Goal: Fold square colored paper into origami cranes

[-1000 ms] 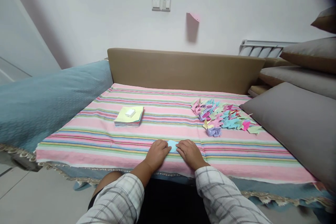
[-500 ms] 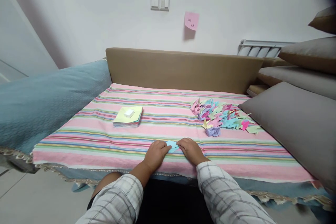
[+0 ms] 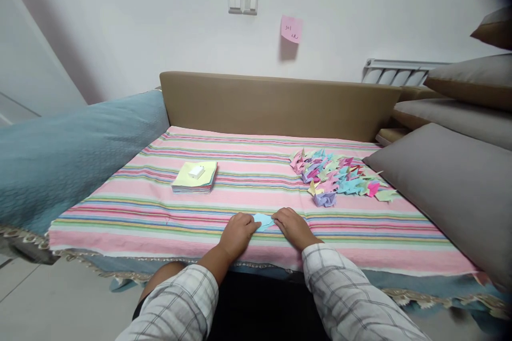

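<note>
A small piece of folded light-blue paper (image 3: 264,222) lies on the striped cloth between my hands. My left hand (image 3: 239,234) is closed on its left end, thumb on top. At the right end, my right hand (image 3: 294,228) pinches the paper between thumb and fingers. The undersides of both grips are hidden. Beyond my right hand lies a pile of folded paper cranes (image 3: 336,178) in pink, blue, purple, green and yellow. To the far left of my hands is a stack of square paper (image 3: 188,181), yellow on top, with a small white block (image 3: 196,171) resting on it.
The pink striped cloth (image 3: 132,197) covers the seat. A brown backrest (image 3: 280,106) runs along the far side. Grey cushions (image 3: 452,186) are piled at the right, and a blue covered armrest (image 3: 88,149) bounds the left. A pink note (image 3: 291,29) hangs on the wall.
My right hand has shifted slightly to the right along the blue paper, showing a bit more of it. My left hand stays in place.
</note>
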A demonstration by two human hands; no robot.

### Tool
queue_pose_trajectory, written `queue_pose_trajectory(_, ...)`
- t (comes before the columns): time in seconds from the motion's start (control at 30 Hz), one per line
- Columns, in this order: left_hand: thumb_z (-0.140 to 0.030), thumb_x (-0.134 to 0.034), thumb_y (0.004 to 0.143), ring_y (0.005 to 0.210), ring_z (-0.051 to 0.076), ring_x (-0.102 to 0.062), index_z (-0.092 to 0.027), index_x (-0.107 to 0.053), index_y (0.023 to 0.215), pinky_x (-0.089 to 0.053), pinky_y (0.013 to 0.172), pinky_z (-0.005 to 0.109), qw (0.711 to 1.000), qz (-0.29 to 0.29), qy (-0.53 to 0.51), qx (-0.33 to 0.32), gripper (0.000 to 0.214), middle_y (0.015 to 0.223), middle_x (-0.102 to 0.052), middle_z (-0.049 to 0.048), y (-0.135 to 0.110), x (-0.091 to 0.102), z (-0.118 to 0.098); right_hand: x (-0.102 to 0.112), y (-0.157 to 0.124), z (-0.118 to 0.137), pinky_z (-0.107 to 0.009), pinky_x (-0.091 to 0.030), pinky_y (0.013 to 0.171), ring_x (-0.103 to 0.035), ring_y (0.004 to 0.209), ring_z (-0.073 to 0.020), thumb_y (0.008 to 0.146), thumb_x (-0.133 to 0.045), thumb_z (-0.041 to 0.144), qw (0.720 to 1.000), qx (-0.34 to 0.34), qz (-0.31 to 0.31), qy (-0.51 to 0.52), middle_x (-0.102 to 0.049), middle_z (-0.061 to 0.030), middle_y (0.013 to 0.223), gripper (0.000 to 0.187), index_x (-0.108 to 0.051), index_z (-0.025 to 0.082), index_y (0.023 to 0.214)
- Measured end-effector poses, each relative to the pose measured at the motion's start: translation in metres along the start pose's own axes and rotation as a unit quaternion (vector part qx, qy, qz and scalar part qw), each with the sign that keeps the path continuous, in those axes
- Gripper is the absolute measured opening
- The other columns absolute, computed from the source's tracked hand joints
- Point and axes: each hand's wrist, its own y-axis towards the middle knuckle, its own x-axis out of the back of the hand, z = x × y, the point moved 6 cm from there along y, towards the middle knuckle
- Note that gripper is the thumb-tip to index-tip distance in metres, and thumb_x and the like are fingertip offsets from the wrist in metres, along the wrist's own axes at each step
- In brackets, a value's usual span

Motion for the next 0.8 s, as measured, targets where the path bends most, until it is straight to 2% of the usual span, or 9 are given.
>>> queue_pose_trajectory(0.2, -0.029, -0.045, 0.092, 0.078, 0.016, -0.047, -0.032, -0.064, 0.107, -0.033, 0.068, 0.029, 1.000, 0.007, -0.004, 0.004, 0.024, 0.082, -0.060, 0.0020, 0.001, 0.003, -0.001, 0.003, 0.000, 0.000, -0.028, -0.042, 0.070, -0.052, 0.082, -0.0173, 0.091, -0.047, 0.021, 0.999, 0.006, 0.023, -0.045, -0.061, -0.0039, 0.085, 0.015, -0.062, 0.021, 0.089)
queue_pose_trajectory(0.5, -0.032, -0.044, 0.093, 0.078, 0.016, -0.047, -0.030, -0.068, 0.100, -0.032, 0.068, 0.029, 0.999, 0.032, -0.007, 0.022, 0.025, 0.081, -0.059, 0.0021, 0.004, 0.004, -0.001, 0.001, -0.008, -0.005, -0.027, -0.042, 0.071, -0.050, 0.091, -0.0182, 0.090, -0.050, 0.022, 0.995, 0.032, 0.048, -0.085, -0.061, -0.0047, 0.095, 0.019, -0.063, 0.026, 0.102)
queue_pose_trajectory(0.57, -0.032, -0.045, 0.092, 0.079, 0.017, -0.047, -0.030, -0.068, 0.100, -0.033, 0.069, 0.029, 0.999, 0.037, -0.010, 0.027, 0.024, 0.082, -0.059, 0.0023, 0.004, 0.004, -0.001, 0.001, -0.010, -0.010, -0.028, -0.043, 0.072, -0.050, 0.091, -0.0185, 0.089, -0.050, 0.020, 0.997, 0.016, 0.025, -0.074, -0.061, -0.0048, 0.095, 0.019, -0.064, 0.026, 0.100)
queue_pose_trajectory(0.7, -0.026, -0.046, 0.091, 0.082, 0.017, -0.049, -0.031, -0.066, 0.104, -0.036, 0.072, 0.030, 0.998, 0.040, -0.030, 0.028, 0.025, 0.084, -0.061, 0.0029, 0.003, 0.003, 0.001, 0.008, -0.014, -0.020, -0.032, -0.045, 0.079, -0.052, 0.091, -0.0193, 0.084, -0.044, 0.008, 0.996, -0.057, -0.069, -0.011, -0.061, -0.0070, 0.094, 0.025, -0.065, 0.020, 0.091)
queue_pose_trajectory(0.8, -0.023, -0.047, 0.090, 0.089, 0.018, -0.052, -0.029, -0.063, 0.109, -0.040, 0.079, 0.033, 0.996, 0.040, -0.067, 0.035, 0.026, 0.091, -0.062, 0.0041, 0.002, 0.002, 0.004, 0.012, -0.019, -0.013, -0.035, -0.045, 0.082, -0.052, 0.092, -0.0198, 0.081, -0.040, 0.004, 0.991, -0.065, -0.110, 0.028, -0.061, -0.0076, 0.095, 0.030, -0.063, 0.018, 0.095)
